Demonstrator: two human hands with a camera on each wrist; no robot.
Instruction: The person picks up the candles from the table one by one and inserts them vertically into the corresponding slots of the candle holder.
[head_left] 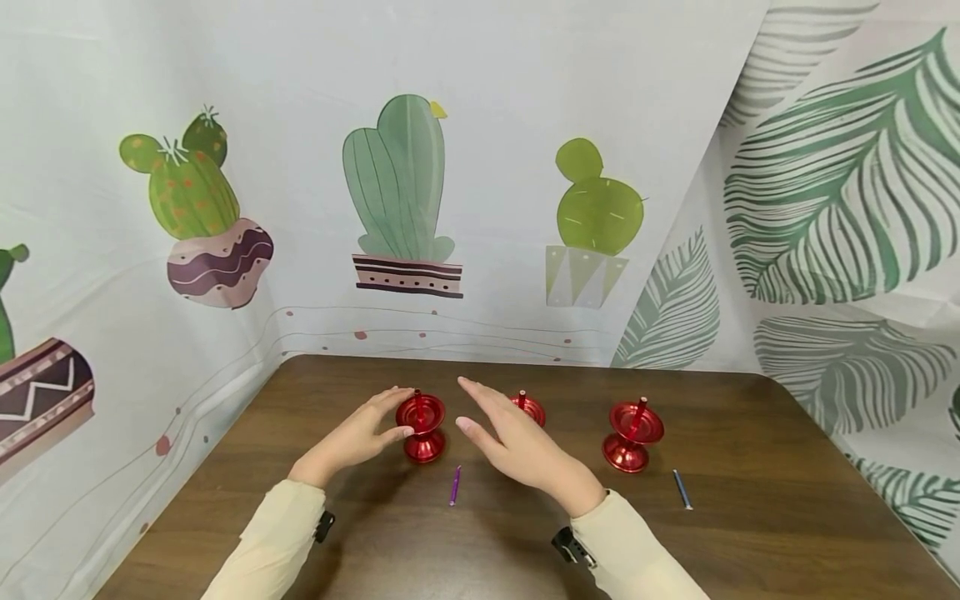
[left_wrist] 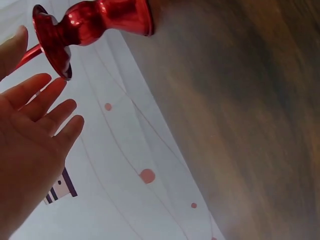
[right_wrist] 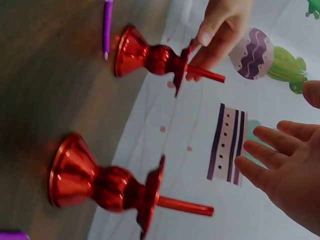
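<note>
Your sleeves are cream. Below centre you see glossy red holders and a purple stick; lower right, a blue stick. Your table is brown wood-grain; the white backdrop shows green cacti, with striped green leaves upper right.

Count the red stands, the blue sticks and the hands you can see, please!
Red stands: 3
Blue sticks: 1
Hands: 2
Total: 6
</note>
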